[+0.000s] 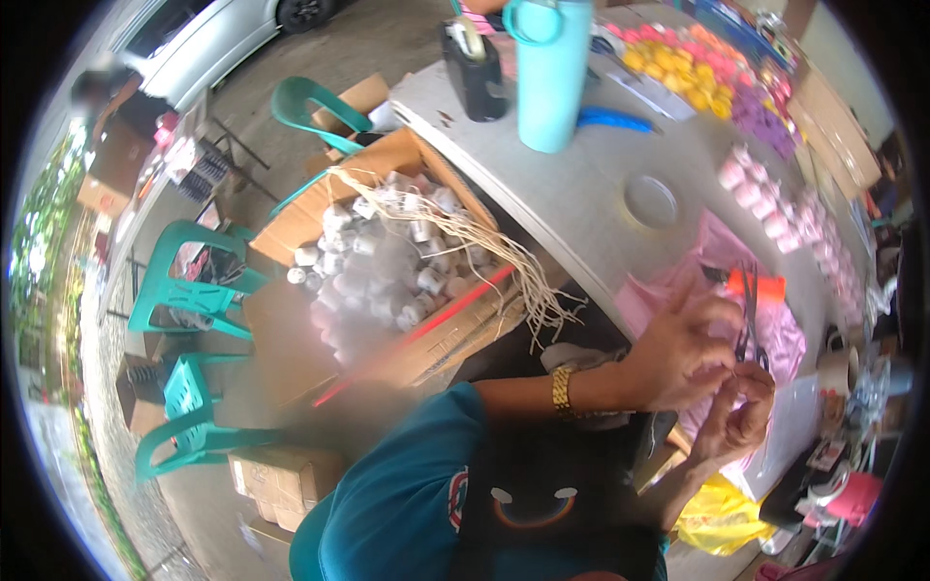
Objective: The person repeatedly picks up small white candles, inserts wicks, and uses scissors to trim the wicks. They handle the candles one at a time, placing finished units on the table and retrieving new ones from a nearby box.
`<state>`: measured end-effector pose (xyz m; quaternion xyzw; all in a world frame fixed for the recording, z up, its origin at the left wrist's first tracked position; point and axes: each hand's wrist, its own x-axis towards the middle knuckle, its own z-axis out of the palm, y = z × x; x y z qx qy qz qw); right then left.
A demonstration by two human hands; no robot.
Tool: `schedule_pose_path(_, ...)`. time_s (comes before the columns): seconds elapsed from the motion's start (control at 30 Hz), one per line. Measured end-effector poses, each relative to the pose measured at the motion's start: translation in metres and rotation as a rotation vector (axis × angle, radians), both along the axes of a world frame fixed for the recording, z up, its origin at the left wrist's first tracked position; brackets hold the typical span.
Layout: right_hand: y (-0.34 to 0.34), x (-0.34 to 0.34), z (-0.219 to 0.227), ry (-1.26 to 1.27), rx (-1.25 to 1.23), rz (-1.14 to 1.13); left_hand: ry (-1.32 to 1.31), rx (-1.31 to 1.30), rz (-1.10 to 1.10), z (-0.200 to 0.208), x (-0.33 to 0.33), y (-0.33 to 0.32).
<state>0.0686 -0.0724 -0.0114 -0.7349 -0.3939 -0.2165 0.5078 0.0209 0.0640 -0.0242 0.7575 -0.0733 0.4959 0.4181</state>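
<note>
My left hand [678, 353], with a gold band [564, 392] at its wrist, meets my right hand [738, 416] above the near edge of the table. The fingertips of both hands are pinched close together. Something very thin and dark seems to run between them, too small to make out. Just beyond my fingers, dark-handled scissors [750, 315] lie on pink cloth [712, 257], next to a bright orange cylinder [765, 288]. Part of the cloth is hidden behind my hands.
A turquoise tumbler [554, 87], black tape dispenser [475, 73] and clear round lid [652, 200] stand on the grey table [596, 194]. Pink pieces [775, 215] line its right side. Left of it, a cardboard box [450, 184] holds white rolls and straw-coloured strands [523, 276]. Green chairs [184, 281] stand farther left.
</note>
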Motion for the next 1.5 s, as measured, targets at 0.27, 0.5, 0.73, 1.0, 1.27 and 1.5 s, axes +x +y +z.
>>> schedule_pose_path(0.27,-0.007,-0.001,0.002,0.285,0.012,0.142,-0.109,0.123,0.132,0.002,-0.001,-0.007)
schedule_pose_path(0.5,-0.007,0.000,0.005,0.178,-0.021,0.059,0.154,-0.264,-0.368,0.001,0.005,0.000)
schedule_pose_path(0.73,-0.007,-0.010,0.013,-0.035,0.011,-0.097,0.459,-1.025,-0.808,0.006,-0.003,-0.005)
schedule_pose_path(1.0,-0.013,-0.006,0.016,-0.074,-0.003,-0.047,0.461,-1.023,-0.798,0.012,0.001,-0.005)
schedule_pose_path(1.27,-0.016,-0.001,0.009,-0.120,-0.027,-0.065,0.454,-0.812,-0.683,0.014,0.003,-0.006)
schedule_pose_path(1.5,-0.009,0.001,-0.002,0.344,0.361,0.173,0.420,-0.524,-0.573,0.018,0.000,-0.004)
